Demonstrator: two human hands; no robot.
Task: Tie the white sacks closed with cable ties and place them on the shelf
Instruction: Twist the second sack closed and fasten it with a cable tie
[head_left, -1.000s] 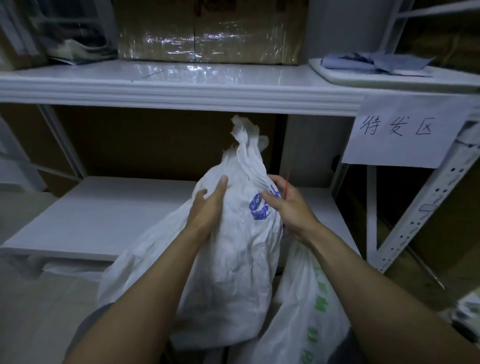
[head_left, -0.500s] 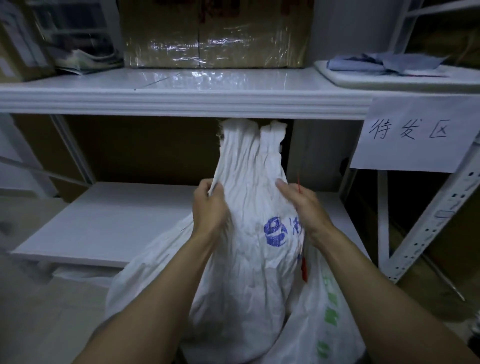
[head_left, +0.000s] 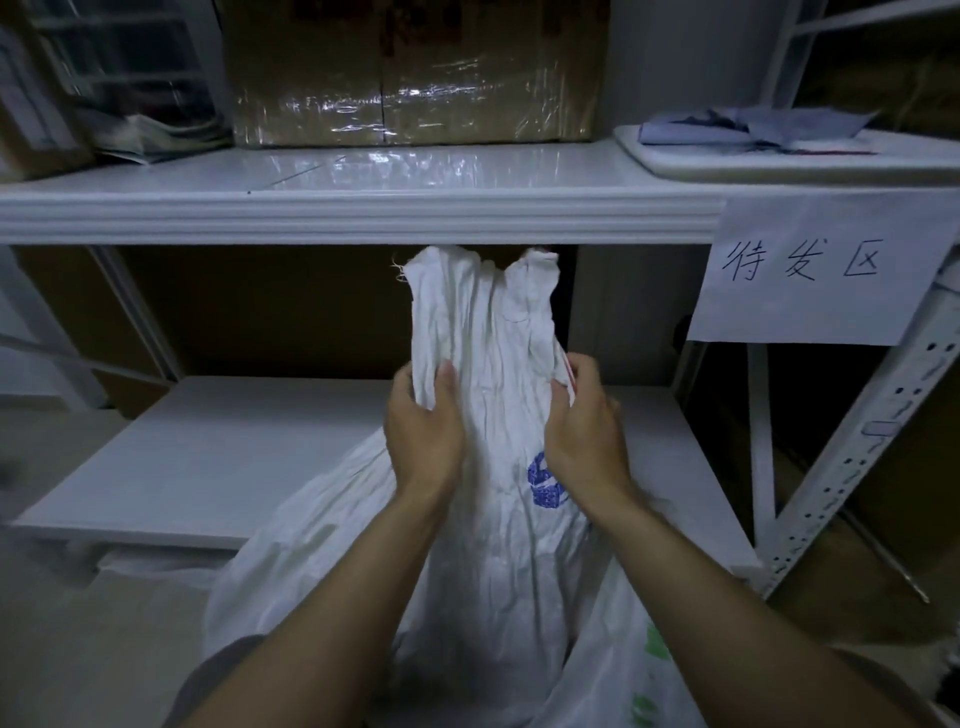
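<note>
In the head view, the white sack (head_left: 493, 415) stood upright in front of the lower shelf (head_left: 234, 457), not yet on it. The left grip (head_left: 423, 431) was curled round one side of its crumpled neck, and the right grip (head_left: 584, 431) pinched the other. The fabric looked soft and limp, so it was probably best gathered just below the open mouth.

We lose the base of the white sack (head_left: 483, 545) below the lower edge, the right hand (head_left: 584, 441) covers part of its blue print (head_left: 541, 480), and of the red strip (head_left: 571, 372) by those fingers we see only a sliver.
</note>
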